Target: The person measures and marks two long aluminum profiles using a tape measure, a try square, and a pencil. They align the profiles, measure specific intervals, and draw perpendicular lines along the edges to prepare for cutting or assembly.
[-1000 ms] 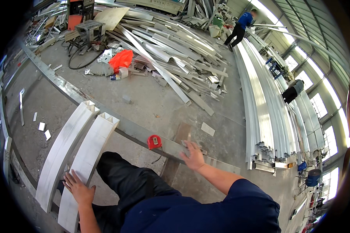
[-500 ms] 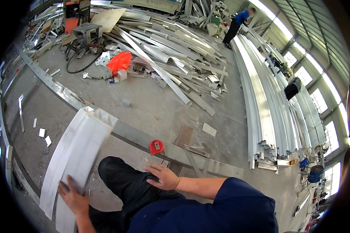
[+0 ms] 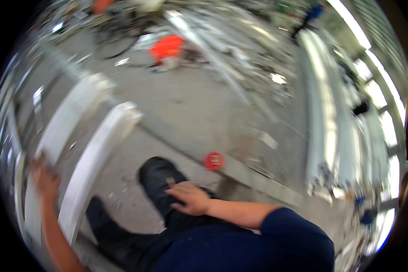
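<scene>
My left hand (image 3: 45, 179), smeared by motion, lies with its fingers stretched over a long white metal profile (image 3: 68, 120). To the right of that piece is a second white metal profile (image 3: 97, 149), with a gap between the two. Both rest at their far ends by a long metal beam (image 3: 272, 185). On my dark-trousered thigh sits my right hand (image 3: 192, 198), its fingers closed around a short thin tan stick (image 3: 171, 182), perhaps a pencil. A red tape measure (image 3: 214, 161) stands on the beam beyond my right hand.
A large heap of metal offcuts (image 3: 231, 50) spreads across the far floor, with an orange-red bag (image 3: 167, 47) beside it. Long stacked profiles (image 3: 319, 113) run along the right. A person in blue (image 3: 310, 18) stands at their far end. More metal strips (image 3: 13, 131) lie at far left.
The two white profiles, side by side before, are now apart; the left one has shifted left with my left hand. The view has turned. My right hand stays on my thigh.
</scene>
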The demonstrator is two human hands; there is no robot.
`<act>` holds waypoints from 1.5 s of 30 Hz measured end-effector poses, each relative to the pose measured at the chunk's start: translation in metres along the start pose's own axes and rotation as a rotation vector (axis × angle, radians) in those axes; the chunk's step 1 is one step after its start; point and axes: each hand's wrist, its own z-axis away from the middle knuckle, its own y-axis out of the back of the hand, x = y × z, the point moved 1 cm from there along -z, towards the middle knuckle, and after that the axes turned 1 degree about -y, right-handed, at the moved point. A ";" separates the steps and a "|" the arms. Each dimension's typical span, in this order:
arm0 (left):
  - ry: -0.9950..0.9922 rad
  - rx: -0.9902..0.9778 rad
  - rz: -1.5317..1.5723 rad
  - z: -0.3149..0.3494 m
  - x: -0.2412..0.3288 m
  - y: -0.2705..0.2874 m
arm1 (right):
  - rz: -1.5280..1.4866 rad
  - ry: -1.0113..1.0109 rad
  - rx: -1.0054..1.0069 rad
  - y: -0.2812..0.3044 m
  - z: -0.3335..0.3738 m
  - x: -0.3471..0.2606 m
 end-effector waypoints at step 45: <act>-0.074 -0.309 0.350 0.102 0.076 -0.043 | 0.077 0.059 -0.072 -0.001 -0.011 0.007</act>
